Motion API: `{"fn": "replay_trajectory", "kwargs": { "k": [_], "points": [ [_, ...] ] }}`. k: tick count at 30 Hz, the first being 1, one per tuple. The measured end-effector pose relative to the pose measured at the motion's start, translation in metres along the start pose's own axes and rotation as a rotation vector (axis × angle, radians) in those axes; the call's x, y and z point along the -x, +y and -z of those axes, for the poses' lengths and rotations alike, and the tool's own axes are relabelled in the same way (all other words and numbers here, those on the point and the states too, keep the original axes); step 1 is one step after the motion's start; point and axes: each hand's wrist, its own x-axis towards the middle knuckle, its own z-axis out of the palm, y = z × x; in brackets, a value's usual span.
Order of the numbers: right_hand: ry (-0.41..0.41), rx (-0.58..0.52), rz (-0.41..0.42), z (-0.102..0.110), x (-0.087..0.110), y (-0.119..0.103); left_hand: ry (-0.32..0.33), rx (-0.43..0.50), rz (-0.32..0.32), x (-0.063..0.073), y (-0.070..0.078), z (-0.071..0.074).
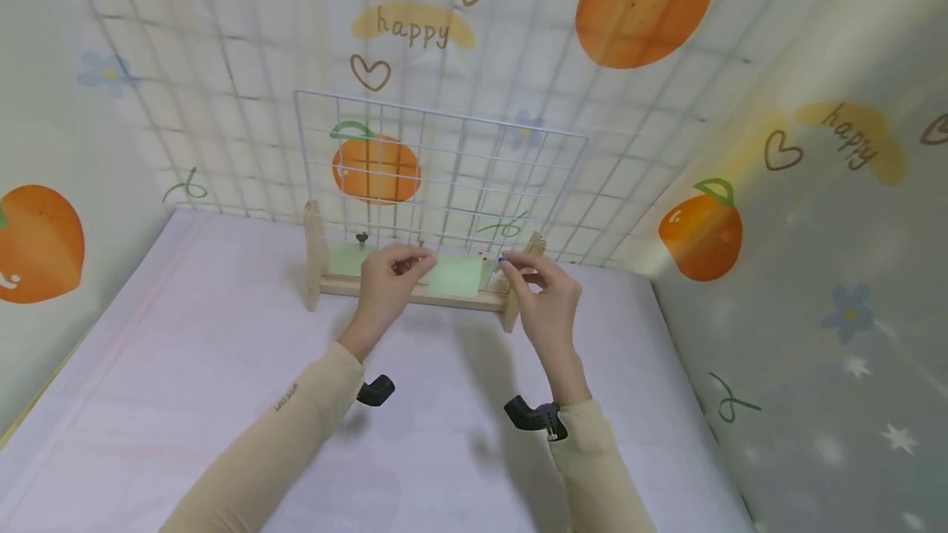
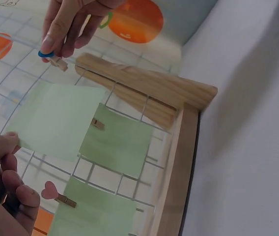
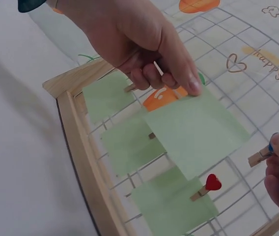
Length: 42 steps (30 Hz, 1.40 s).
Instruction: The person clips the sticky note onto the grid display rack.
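Pinching the top edge of a loose green paper square (image 3: 196,132) against the white wire grid (image 1: 444,163), fingers of the left hand (image 1: 388,278) clamped on it so it lies flat over the wires, just above the wooden stand (image 1: 415,293). To the right of that stand's middle, fingers of the right hand (image 1: 544,294) closed on a small wooden clip with a blue head (image 2: 51,58), poised near the sheet's upper corner. Three more green squares (image 2: 117,142) already clipped lower on the grid.
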Motion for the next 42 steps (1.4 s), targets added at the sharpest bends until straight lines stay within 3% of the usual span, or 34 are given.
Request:
{"fn": "replay_trajectory", "kwargs": {
  "k": [9, 16, 29, 42],
  "points": [
    [-0.031, 0.01, 0.004, 0.0, -0.025, -0.008, 0.026, -0.01, -0.045, -0.016, 0.006, -0.003],
    [-0.058, 0.012, -0.018, -0.002, -0.027, -0.011, 0.094, -0.024, -0.01, -0.014, 0.005, -0.006],
    [-0.081, 0.052, 0.013, 0.003, -0.038, -0.009, 0.115, 0.011, 0.019, -0.018, 0.007, -0.023],
    [-0.044, 0.055, 0.051, -0.007, -0.06, -0.012, 0.18, -0.015, -0.075, -0.037, 0.012, -0.026]
  ]
}}
